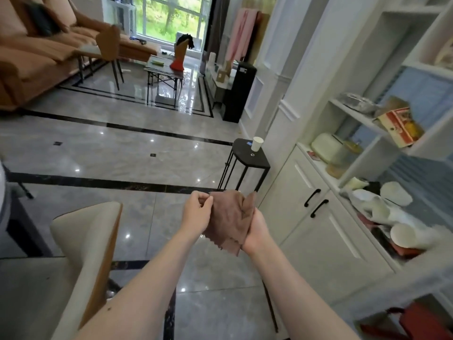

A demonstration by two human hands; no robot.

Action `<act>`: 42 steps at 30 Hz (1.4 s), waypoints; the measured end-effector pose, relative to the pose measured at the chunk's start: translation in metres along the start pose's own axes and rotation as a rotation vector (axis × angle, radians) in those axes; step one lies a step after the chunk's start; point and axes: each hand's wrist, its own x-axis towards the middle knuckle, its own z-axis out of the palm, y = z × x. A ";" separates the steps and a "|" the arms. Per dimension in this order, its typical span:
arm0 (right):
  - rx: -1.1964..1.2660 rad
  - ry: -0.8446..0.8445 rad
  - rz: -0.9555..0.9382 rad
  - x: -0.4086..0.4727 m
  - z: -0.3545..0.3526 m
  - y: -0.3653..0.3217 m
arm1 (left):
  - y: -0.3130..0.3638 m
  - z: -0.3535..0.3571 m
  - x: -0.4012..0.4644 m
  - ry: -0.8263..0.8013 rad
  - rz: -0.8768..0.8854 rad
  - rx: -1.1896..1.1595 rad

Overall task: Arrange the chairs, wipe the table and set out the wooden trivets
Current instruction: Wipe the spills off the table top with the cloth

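Both hands share the grip: left hand (196,214) pinches the upper edge of a brown cloth (230,222) while right hand (255,231) clasps it from beneath (held in mid-air). Left of the grip stands a cream chair (83,253); right, white cabinets (318,229).

**Materials and finish, observed**

Brown cloth (230,218): soft, matt, nubbly weave (edges pinked). Floor (110,148) beneath it: glossy polished stone tile. Chair (85,261) left of the cloth: smooth cream upholstery, wood-toned edge. Side table (250,155) beyond: matt black metal.
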 end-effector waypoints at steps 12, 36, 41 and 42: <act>-0.072 -0.024 0.173 0.185 0.056 -0.099 | 0.033 0.016 0.198 0.259 -0.062 0.092; -0.631 -0.702 0.844 0.440 0.348 0.068 | -0.032 -0.263 0.328 1.413 -0.389 -0.006; -0.744 -0.830 0.994 0.438 0.409 0.147 | -0.054 -0.338 0.303 1.596 -0.422 -0.018; -0.777 -0.858 1.007 0.437 0.420 0.161 | -0.058 -0.351 0.298 1.619 -0.424 -0.018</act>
